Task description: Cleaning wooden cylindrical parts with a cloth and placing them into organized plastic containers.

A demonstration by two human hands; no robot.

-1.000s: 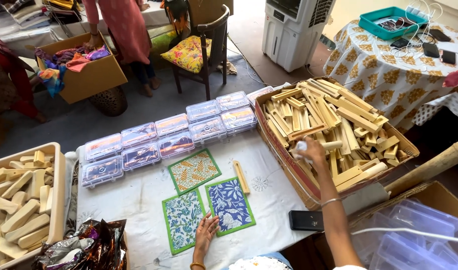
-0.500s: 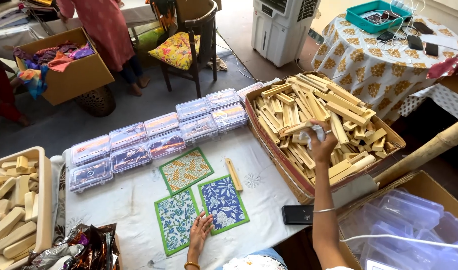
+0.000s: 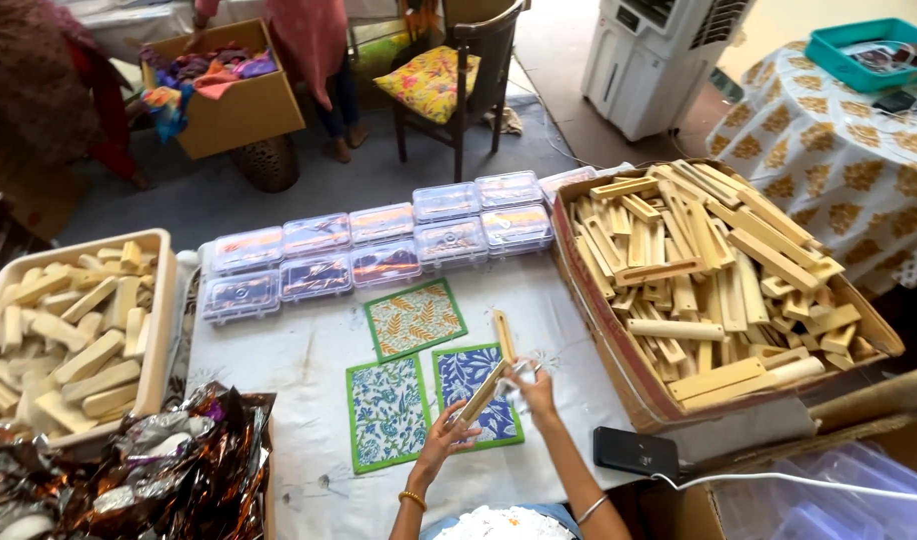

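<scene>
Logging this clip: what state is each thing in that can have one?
Left hand: gripping wooden stick.
Right hand: on the stick's upper end.
Stick on table: lying flat.
Clear boxes: lids shut.
Cardboard box: open, heaped with wood.
Phone: screen dark.

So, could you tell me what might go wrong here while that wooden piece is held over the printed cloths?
The wooden stick, pinched between left hand and right hand, could slip onto the blue printed cloth and shift it. Another stick lies close by and could be knocked. The black phone sits near the table edge, beside the right forearm, and might get nudged off.
</scene>
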